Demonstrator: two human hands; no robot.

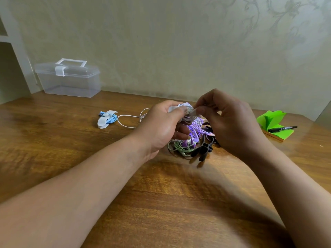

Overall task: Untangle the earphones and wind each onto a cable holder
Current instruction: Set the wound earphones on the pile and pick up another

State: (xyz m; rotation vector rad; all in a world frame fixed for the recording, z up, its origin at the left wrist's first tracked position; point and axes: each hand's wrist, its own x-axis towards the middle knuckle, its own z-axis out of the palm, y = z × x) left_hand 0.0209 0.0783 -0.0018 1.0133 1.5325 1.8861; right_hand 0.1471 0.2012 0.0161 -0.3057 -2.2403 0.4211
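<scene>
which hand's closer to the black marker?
Right. The right hand, pinching the cable holder, is left of the black marker; the left hand, gripping that holder, is farther left.

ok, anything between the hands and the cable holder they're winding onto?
Nothing visible. The left hand grips the cable holder, pale cord wound round it, and the right hand pinches it from the other side. The tangled pile lies below them on the table, not in between.

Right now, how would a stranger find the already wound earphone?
Find the clear plastic box at the table's back left. In front of it lies the earphone, wound on a white holder. Only its cable is blue; the white cable beside it is loose.
</scene>
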